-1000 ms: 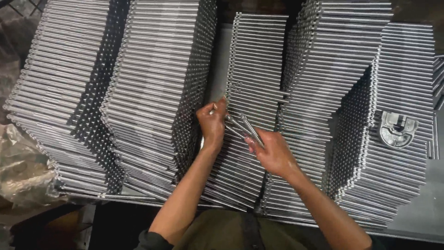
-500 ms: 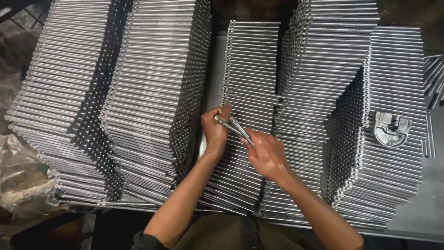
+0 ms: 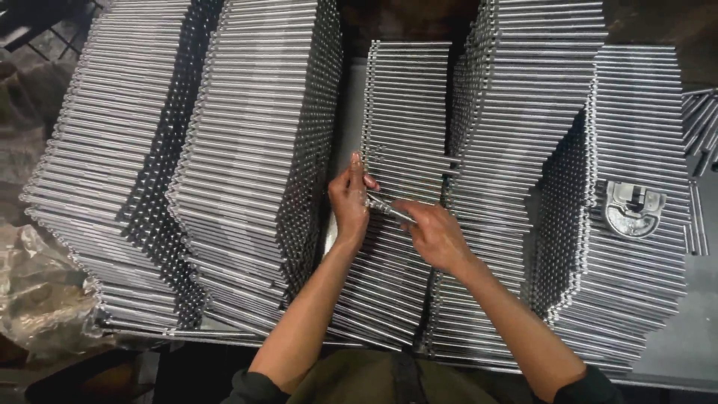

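Currently, both hands work over the middle stack of metal rods (image 3: 407, 97), the lowest of five stacks laid side by side on the bench. The left hand (image 3: 350, 200) is curled at the left ends of a small bundle of rods (image 3: 390, 210), with fingertips closed against the bundle. The right hand (image 3: 436, 233) is closed over the bundle's right portion, thumb and fingers pinching it. The bundle lies slightly slanted across the middle stack, resting on or just above the top layer; which of the two cannot be determined. To the left stand two tall stacks (image 3: 254, 150), stepped and leaning. To the right stand two further stacks (image 3: 523, 112). A grey metal bracket (image 3: 633, 208) lies flat on top of the far-right stack. Crumpled plastic sheeting (image 3: 37, 292) sits at the lower left, beside the bench.
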